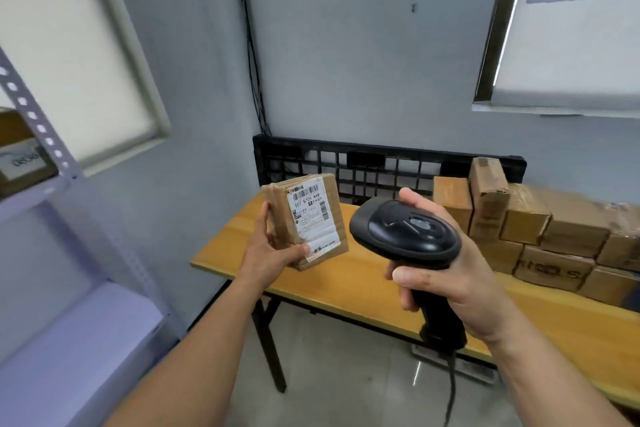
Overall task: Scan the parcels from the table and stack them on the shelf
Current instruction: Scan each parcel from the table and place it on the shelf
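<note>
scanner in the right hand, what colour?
Black: the handheld plastic barcode scanner, gripped by the right hand, is black all over. Head view.

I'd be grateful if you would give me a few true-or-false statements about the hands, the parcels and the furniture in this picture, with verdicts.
1. The left hand holds a parcel with its label turned toward the camera. True.
2. The table has no parcels on it. False: cardboard boxes are stacked on its right part.
3. The right hand grips a black scanner by its handle. True.
4. The shelf stands to the right of the table. False: it stands to the left.
</note>
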The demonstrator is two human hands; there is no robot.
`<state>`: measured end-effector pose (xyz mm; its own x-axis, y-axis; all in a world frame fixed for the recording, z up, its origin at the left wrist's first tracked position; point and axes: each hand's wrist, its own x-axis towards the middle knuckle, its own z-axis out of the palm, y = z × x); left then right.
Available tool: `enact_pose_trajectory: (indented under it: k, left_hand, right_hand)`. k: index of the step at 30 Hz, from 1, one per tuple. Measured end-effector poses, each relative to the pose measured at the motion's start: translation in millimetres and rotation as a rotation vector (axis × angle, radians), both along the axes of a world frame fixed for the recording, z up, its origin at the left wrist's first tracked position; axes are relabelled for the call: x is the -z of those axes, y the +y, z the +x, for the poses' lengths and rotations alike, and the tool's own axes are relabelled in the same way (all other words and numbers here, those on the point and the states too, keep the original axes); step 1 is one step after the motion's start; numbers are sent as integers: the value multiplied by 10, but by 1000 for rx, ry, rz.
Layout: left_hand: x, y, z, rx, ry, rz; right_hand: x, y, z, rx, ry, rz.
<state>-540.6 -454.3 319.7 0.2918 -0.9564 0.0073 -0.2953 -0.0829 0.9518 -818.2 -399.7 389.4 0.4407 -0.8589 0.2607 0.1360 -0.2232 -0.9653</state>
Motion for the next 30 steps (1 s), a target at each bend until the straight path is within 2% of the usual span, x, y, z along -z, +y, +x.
enact_pose_trajectory:
  k: [9, 13, 21, 30]
  left_hand:
    - [9, 221, 1233, -83, -30, 31]
    - [13, 281, 1573, -102, -69, 39]
    - [60, 463, 1871, -182, -47, 25]
    - [-191, 713, 1987, -299, -46, -9]
  right_hand:
    - [26, 122, 1199, -89, -35, 31]
    - [72, 134, 1502, -79, 12, 11]
    - [78, 68, 1780, -139, 54, 3]
    - [2, -96, 1970, -249, 37, 22]
